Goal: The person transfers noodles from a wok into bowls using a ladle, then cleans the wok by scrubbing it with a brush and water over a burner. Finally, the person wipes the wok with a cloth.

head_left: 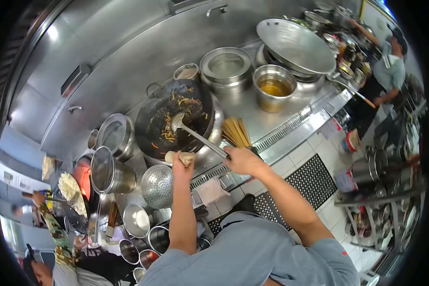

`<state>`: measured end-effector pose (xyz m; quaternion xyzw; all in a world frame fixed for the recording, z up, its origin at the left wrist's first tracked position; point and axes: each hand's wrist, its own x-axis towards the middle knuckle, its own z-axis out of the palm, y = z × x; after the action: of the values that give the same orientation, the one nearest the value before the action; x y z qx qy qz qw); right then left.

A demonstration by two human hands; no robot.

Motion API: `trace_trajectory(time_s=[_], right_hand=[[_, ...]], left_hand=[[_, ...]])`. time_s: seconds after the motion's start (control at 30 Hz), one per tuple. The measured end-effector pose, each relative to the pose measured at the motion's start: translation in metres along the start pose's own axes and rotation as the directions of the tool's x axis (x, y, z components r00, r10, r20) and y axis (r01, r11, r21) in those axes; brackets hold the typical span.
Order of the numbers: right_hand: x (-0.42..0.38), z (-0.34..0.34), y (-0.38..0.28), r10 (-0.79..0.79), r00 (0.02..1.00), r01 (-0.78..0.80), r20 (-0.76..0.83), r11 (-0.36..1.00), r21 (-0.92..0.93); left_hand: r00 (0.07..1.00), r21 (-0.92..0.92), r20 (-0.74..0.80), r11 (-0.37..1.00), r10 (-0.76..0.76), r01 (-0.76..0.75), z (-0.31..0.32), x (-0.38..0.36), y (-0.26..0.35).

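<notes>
My right hand [245,161] is wrapped round the handle of a metal ladle [200,137], whose bowl rests among food in a dark wok [150,126]. Strips of food [167,128] with bits of orange and yellow lie in the wok. At the wok's near edge my left hand [182,164] is closed on a pale cloth [188,157]. Just below that hand is a perforated metal strainer [158,186]. Bamboo sticks [236,132] stand right of the wok, near my right hand.
A pot of amber liquid [274,88] and a large empty wok [298,45] are at the upper right. Lidded pots [226,66] line the back. Co-workers stand at the far right [390,71] and lower left [57,238]. A folded cloth [212,190] lies at the counter's edge.
</notes>
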<state>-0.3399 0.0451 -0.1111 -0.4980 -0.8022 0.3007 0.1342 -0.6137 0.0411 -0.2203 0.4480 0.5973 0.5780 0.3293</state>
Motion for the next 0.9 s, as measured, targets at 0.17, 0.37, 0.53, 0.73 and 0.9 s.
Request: trace_trajectory(time_s=[0.17, 0.37, 0.53, 0.73, 0.9], right_hand=[[-0.089, 0.028, 0.084, 0.299, 0.937, -0.326, 0.183, 0.548, 0.770], [-0.349, 0.183, 0.140, 0.910, 0.224, -0.585, -0.350, 0.412, 0.699], [-0.504, 0.305, 0.000, 0.570, -0.790, -0.346, -0.224, -0.113, 0.932], [-0.532, 0.362, -0.117, 0.099, -0.991, -0.114, -0.090, -0.269, 0.956], [-0.569, 0.360, -0.109, 0.372, -0.903, -0.345, -0.217, -0.323, 0.882]], left_hand=[[0.738, -0.528, 0.517, 0.517, -0.435, 0.674, -0.004, -0.051, -0.013], [0.012, 0.494, 0.751, 0.575, -0.660, 0.652, 0.111, -0.136, 0.021], [-0.330, 0.706, 0.669, 0.708, -0.666, 0.000, 0.209, -0.219, 0.037], [-0.560, 0.506, 0.557, 0.785, -0.614, -0.357, 0.250, -0.284, 0.055], [-0.575, 0.527, 0.435, 0.714, -0.693, -0.462, 0.267, -0.373, 0.069]])
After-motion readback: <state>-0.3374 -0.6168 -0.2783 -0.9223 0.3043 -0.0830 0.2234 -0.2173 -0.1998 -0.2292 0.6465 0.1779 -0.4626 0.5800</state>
